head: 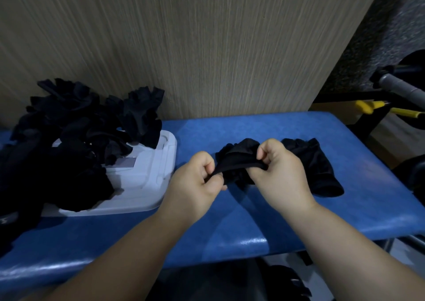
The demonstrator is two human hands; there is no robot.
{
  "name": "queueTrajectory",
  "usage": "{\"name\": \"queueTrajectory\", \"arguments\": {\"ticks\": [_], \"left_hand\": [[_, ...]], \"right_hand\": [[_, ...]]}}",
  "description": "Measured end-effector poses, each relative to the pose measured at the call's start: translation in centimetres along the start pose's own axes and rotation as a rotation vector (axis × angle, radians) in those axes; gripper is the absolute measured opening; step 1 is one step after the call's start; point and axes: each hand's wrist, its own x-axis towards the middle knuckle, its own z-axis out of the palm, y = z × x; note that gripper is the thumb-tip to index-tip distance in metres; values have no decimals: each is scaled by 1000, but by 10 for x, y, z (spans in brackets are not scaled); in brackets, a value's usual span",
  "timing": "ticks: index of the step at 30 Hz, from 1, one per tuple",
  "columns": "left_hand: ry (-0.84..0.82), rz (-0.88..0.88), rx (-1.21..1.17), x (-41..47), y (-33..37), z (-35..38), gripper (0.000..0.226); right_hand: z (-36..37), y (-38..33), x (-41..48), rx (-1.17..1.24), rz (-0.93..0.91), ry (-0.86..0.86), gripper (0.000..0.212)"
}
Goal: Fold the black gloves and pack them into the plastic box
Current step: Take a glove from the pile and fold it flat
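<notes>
A black glove [239, 160] is held just above the blue bench between both hands. My left hand [195, 181] pinches its left end, and my right hand [278, 174] grips its right end with curled fingers. A second black glove [319, 169] lies flat on the bench right behind my right hand. On the left, a heap of black gloves [76, 135] covers most of a white plastic box lid [149, 174]. Whether a box sits under that lid cannot be seen.
The blue padded bench [253, 220] stands against a wood-grain wall [184, 47]. To the right are a black metal frame, a grey handle [400, 89] and yellow-handled tools [372, 107]. A dark object sits below the bench's front edge.
</notes>
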Motion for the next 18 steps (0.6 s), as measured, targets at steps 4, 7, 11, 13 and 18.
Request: {"name": "queueTrajectory", "arguments": {"ticks": [4,7,11,13,18], "left_hand": [[-86,-85,-50,7,-6,-5,28],[-140,-290,-324,8,4,-6,17],[-166,-478,-514,13,10,-9,44],[-238,-501,-594,13,6,-10,47],[-25,-508,-742,19,-5,-11,29]], "right_hand": [[1,0,-1,23,-29,-128,31],[0,-1,-1,132,-20,-133,36],[-2,-6,-3,299,-60,-250,49],[1,-8,-6,367,-80,-348,55],[1,-7,-7,442,-50,-561,59]]}}
